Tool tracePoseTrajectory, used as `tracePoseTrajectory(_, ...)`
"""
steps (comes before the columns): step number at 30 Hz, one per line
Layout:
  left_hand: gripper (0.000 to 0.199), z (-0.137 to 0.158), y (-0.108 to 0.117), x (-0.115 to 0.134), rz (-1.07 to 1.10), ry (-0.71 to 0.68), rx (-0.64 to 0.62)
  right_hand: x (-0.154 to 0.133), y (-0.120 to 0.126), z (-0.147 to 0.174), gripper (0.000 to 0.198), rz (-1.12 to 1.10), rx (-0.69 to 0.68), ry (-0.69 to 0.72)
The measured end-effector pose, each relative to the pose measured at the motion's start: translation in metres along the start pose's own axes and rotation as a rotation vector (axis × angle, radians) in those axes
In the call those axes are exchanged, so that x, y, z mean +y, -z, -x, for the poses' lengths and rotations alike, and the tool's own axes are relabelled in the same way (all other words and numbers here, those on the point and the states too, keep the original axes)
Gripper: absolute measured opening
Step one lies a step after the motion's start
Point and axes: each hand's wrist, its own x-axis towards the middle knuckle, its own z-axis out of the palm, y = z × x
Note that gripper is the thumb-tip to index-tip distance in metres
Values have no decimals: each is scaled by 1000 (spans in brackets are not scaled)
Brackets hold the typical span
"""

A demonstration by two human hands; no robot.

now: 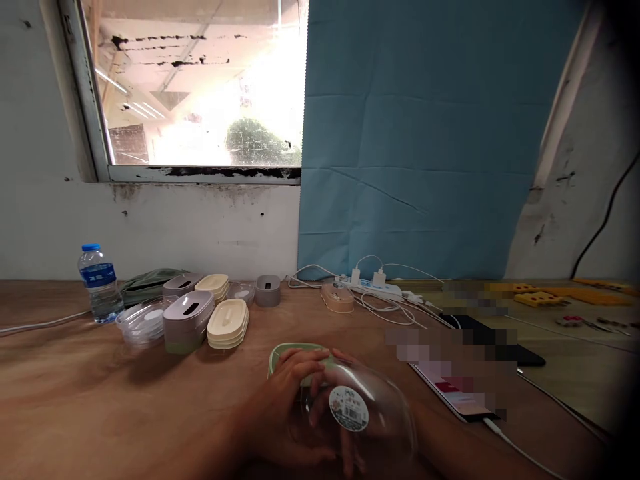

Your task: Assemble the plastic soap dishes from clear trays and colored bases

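A clear plastic cover (387,400) with a round printed label (349,409) is tilted between my two hands, close in front of me. My left hand (290,407) is closed on its left side, fingers over the top and thumb lower down. My right hand (350,450) shows through the clear plastic, its fingers bent against it; part of it is blurred. Just behind my left fingers is a light green oval container (280,353). My hands hide most of it, and I cannot tell whether it rests on the table.
On the wooden table (125,413) at left stand a water bottle (100,287), clear plastic covers (143,323), lilac boxes (187,320) and stacked cream lids (229,323). A peach container (337,298) is near the power strip (375,287). At right lie a phone (465,393) and cables.
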Motion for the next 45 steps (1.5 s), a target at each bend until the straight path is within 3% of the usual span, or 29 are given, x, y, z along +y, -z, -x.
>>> tracePoseTrajectory(3, 81, 3, -2, -8, 180, 101, 104, -5, 5, 4, 58, -263, -78, -120)
tracePoseTrajectory(7, 67, 5, 6, -29, 236, 276, 280, 4, 22, 1, 47, -312, 180, 61)
tracePoseTrajectory(9, 58, 6, 12, -40, 262, 352, 341, 13, 29, -2, 37, -228, 346, 143)
tracePoseTrajectory(12, 59, 9, 16, -55, 333, 421, 312, 23, 33, -6, 20, 37, 609, 239)
tracePoseTrajectory(15, 65, 12, 14, -62, 361, 479, 226, 27, 31, -5, 29, 386, 751, 389)
tracePoseTrajectory(18, 69, 13, 12, -62, 341, 546, 115, 26, 28, -2, 57, 664, 670, 434)
tracePoseTrajectory(22, 73, 12, 12, -57, 344, 577, 16, 24, 27, 2, 66, 854, 554, 309)
tracePoseTrajectory(30, 76, 13, 13, -60, 438, 540, -14, 19, 28, 7, 69, 819, 473, 225)
tracePoseTrajectory(36, 73, 15, 11, -63, 455, 497, -17, 12, 25, 11, 67, 874, 449, 230)
tracePoseTrajectory(45, 75, 21, 15, -74, 486, 543, -30, 11, 22, 7, 70, 852, 420, 302)
